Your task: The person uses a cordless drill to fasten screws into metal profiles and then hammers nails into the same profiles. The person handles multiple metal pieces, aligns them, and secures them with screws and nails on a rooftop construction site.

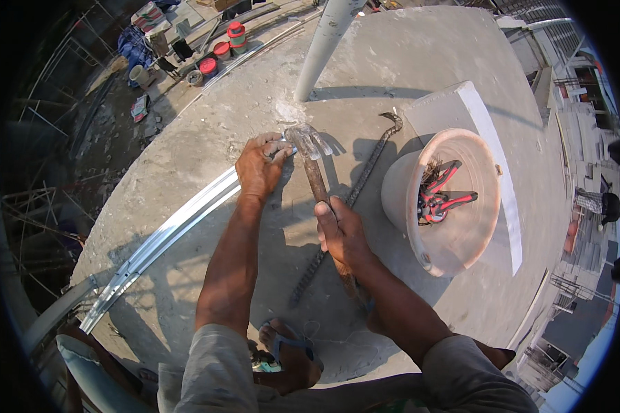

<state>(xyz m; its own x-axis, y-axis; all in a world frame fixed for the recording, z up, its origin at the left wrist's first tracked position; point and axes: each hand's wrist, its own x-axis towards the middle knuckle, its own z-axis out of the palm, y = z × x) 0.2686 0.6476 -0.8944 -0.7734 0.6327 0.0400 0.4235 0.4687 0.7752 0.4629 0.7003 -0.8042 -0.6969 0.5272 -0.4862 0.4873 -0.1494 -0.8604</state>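
My right hand [341,230] is wrapped round the wooden handle of a claw hammer [315,180]. The worn metal head of the hammer lies over the far end of a shiny metal channel [179,220], close to my left fingers. With bent fingers, my left hand [260,164] pinches the end of that channel, which runs back toward the lower left along the concrete. Just right of the hammer, a ribbed steel bar with a hooked end [377,148] lies on the slab, passing below my right hand.
A pale bucket [399,186] stands on the right, holding red-and-black pliers [437,204] and thin wire. Under it lies a white-edged sheet [492,124]. A grey pole [324,55] rises beyond my hands. Red pails [222,49] sit past the slab's far-left edge. My sandalled foot [289,344] is near.
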